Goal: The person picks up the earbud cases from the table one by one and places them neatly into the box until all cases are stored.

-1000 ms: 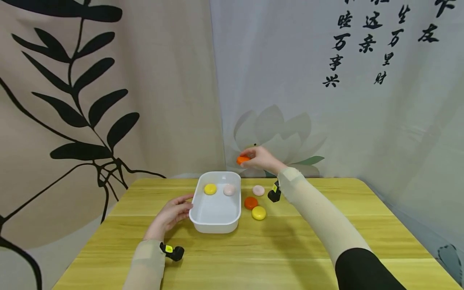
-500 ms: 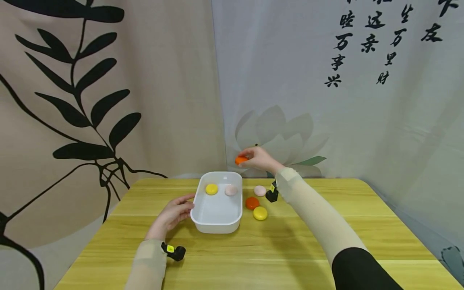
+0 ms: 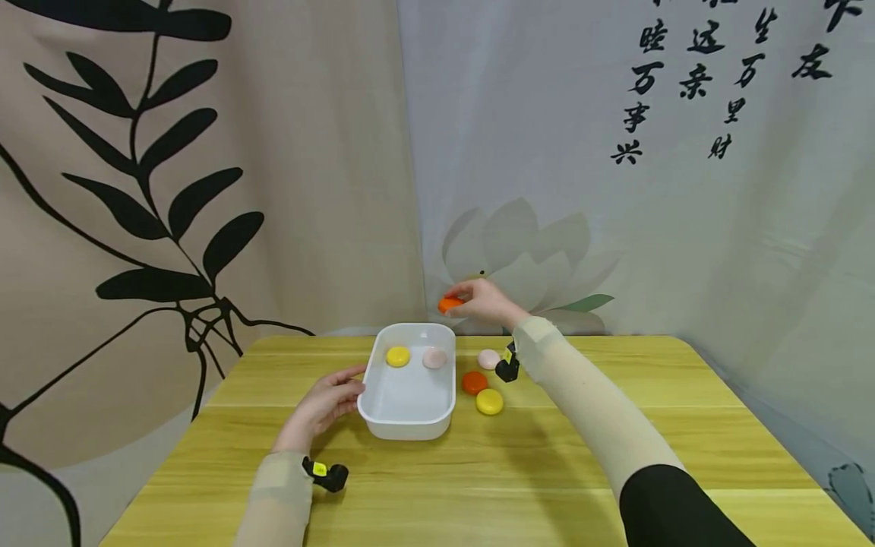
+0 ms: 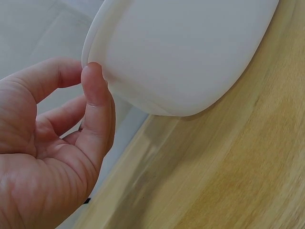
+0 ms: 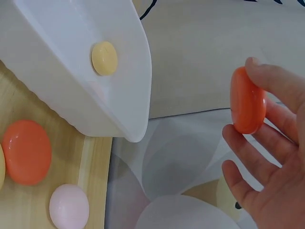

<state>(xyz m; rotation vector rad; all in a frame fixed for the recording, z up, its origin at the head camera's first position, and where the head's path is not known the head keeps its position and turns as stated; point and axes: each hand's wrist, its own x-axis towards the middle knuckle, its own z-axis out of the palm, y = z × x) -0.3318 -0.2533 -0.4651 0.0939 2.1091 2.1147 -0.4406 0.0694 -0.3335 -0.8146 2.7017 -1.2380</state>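
Observation:
A white oblong box (image 3: 405, 422) stands on the table. My left hand (image 3: 326, 403) holds its left side near the rim, thumb and fingers at the edge. In the left wrist view the thumb overlaps the pale wall of the box. Up beyond the box's far right corner, my right hand (image 3: 482, 300) pinches a glossy orange rounded disc (image 5: 248, 101) between thumb and fingers, with two other fingers spread loosely below. Inside the box lie a yellow disc (image 3: 398, 356) and a pale pink disc (image 3: 434, 358), side by side toward the far end.
Right of the box, on the wooden table (image 3: 581, 425), sit a second pale pink disc (image 3: 488, 359), an orange-red disc (image 3: 475, 383) and another yellow disc (image 3: 489, 402). A printed curtain (image 3: 328, 167) hangs right behind the table's far edge. Both wrists carry small black cameras.
My right hand has shifted slightly left toward the box, keeping its pinch on the orange disc. The left hand, the box and the other discs stay in place.

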